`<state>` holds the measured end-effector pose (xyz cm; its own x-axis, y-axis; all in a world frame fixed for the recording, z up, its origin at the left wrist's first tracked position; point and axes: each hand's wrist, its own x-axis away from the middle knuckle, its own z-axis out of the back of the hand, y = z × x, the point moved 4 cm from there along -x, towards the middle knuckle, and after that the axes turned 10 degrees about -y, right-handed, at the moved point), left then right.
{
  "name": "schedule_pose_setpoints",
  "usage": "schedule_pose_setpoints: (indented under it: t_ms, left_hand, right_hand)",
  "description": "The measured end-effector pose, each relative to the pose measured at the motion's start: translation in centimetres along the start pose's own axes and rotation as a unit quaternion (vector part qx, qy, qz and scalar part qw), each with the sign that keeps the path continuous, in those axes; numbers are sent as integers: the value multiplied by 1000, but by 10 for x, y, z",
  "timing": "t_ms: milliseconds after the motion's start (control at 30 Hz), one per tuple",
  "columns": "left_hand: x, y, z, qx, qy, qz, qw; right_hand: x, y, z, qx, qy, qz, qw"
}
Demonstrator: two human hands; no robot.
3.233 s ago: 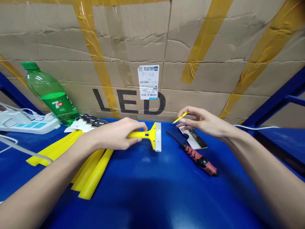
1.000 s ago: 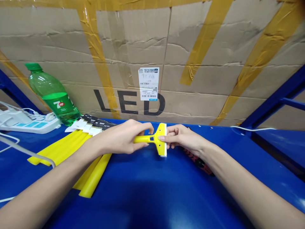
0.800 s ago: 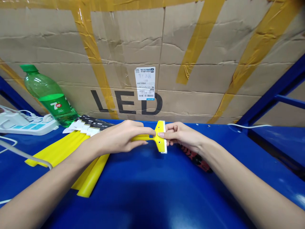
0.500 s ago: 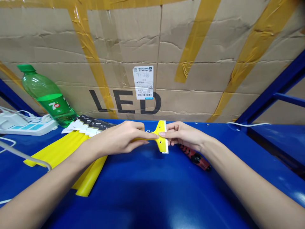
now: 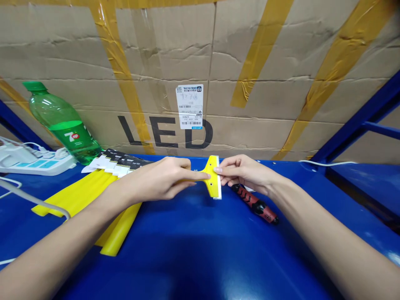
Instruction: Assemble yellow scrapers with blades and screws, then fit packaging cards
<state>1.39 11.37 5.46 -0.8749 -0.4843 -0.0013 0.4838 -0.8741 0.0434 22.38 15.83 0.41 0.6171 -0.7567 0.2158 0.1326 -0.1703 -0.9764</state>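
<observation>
A yellow scraper point(image 5: 213, 187) with two small holes and a pale strip along its right edge is held up above the blue tabletop. My left hand point(image 5: 168, 179) is closed around its handle, index finger stretched along the neck towards the head. From the other side my right hand point(image 5: 245, 171) pinches the head's pale edge, thumb on the near face and fingers partly hidden behind. Just below the right hand lies a red and black handled tool point(image 5: 258, 205). Several yellow pieces with black-and-white tops point(image 5: 78, 191) lie overlapping beneath my left forearm.
A large taped cardboard box point(image 5: 175, 50) stands along the back. At the left are a green soda bottle point(image 5: 70, 133) and a white power strip point(image 5: 46, 164) with plugs and cables. A blue frame post point(image 5: 353, 125) rises at the right.
My right thumb has slid slightly up and to the right along the scraper's head, and the right hand has lifted a little. The left hand keeps its hold.
</observation>
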Motion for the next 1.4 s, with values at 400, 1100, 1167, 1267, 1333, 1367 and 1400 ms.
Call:
schedule_pose_setpoints:
  t_ms: [400, 1100, 1167, 1267, 1333, 1367, 1400]
  left_hand:
    - [3, 1, 0, -16, 23, -2, 1000]
    - [-2, 11, -5, -117, -15, 14, 993]
    - [-2, 10, -6, -103, -28, 11, 994]
    - [-3, 8, -8, -95, -30, 9, 995]
    - [-3, 7, -9, -93, -22, 8, 995]
    - [-3, 7, -10, -90, -19, 7, 996]
    - [-3, 7, -10, -85, -16, 5, 996]
  right_hand:
    - [2, -3, 1, -23, -3, 17, 1000]
    - [3, -8, -4, 51, 37, 12, 998]
    - [3, -7, -4, 51, 33, 14, 998]
    - [2, -6, -5, 52, 28, 20, 998]
    - [1, -6, -6, 54, 29, 24, 998]
    - [1, -6, -6, 56, 28, 26, 998]
    - [1, -6, -7, 57, 27, 28, 998]
